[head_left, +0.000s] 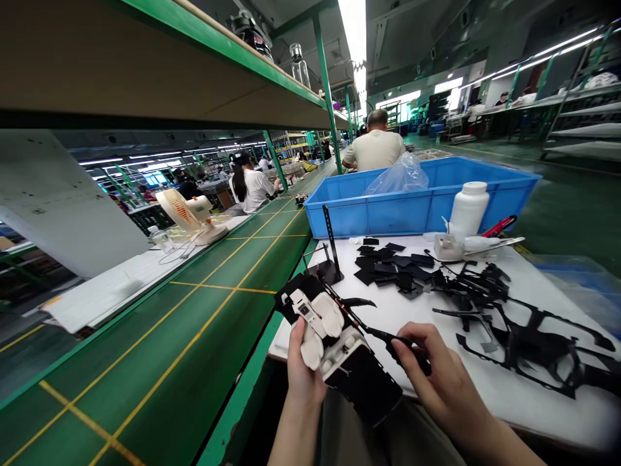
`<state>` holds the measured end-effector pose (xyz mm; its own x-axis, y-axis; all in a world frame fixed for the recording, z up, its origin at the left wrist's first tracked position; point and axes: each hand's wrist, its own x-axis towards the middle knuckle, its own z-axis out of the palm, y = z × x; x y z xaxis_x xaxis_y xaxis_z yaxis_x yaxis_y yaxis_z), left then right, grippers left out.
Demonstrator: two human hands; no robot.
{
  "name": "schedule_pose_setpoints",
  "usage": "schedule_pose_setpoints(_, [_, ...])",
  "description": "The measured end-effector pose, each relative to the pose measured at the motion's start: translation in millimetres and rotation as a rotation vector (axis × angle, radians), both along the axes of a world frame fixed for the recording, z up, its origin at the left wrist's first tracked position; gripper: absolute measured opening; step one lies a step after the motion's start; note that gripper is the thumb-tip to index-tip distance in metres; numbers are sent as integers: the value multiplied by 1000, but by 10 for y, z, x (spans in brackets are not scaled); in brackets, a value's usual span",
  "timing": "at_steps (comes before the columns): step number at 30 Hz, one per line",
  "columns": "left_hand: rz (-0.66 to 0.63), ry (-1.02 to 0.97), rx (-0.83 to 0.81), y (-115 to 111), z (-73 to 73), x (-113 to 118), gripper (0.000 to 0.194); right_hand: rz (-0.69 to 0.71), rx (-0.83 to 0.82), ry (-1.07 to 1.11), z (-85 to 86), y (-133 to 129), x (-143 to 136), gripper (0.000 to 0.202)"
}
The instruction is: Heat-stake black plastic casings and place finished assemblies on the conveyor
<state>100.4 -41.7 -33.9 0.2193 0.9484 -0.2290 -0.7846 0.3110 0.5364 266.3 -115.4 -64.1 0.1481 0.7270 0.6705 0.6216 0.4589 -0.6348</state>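
Observation:
My left hand (305, 362) is closed around a white-and-black plastic assembly (330, 317), held tilted over the near left edge of the white table. Rounded white pads show on its upper part, and a flat black panel (366, 382) forms its lower end. With thumb and fingers pinched, my right hand (436, 369) grips one end of a thin black plastic strip (381, 333). The strip's other end runs up along the right side of the assembly; whether it is joined there I cannot tell. Just beyond the assembly stands a black upright bracket (331, 243).
On the white table (528, 417) lie black flat pieces (388, 265) and black plastic frames (528, 343). A blue bin (378, 213), white bottle (469, 207) and red-handled tool (499, 225) are behind. A green conveyor belt (194, 330) runs left; a seated co-worker (376, 145) is ahead.

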Motion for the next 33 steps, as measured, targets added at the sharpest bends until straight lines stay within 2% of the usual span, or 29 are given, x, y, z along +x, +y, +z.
schedule_pose_setpoints(9, [120, 65, -51, -51, 52, 48, 22, -5, 113, -102, -28, 11, -38, 5])
schedule_pose_setpoints(17, [113, 104, 70, -71, -103, 33, 23, -1, 249, -274, -2, 1, -82, 17])
schedule_pose_setpoints(20, [8, 71, 160, -67, -139, 20, 34, 14, 256, -282, 5, 29, -91, 18])
schedule_pose_setpoints(24, [-161, 7, 288, -52, -118, 23, 49, -13, 256, -259, -45, 97, -113, 16])
schedule_pose_setpoints(27, [-154, 38, 274, -15, -92, 12, 53, -13, 192, -273, -84, 97, -98, 14])
schedule_pose_setpoints(29, [-92, 83, 235, 25, -86, -1, 54, 13, 73, -299, -61, 78, -46, 37])
schedule_pose_setpoints(31, [-35, 126, 207, 58, -92, 1, 56, 51, -62, -291, 23, 82, 39, 57])
schedule_pose_setpoints(33, [-22, 159, 202, 65, -108, 31, 62, 73, -149, -231, 162, 138, 132, 54])
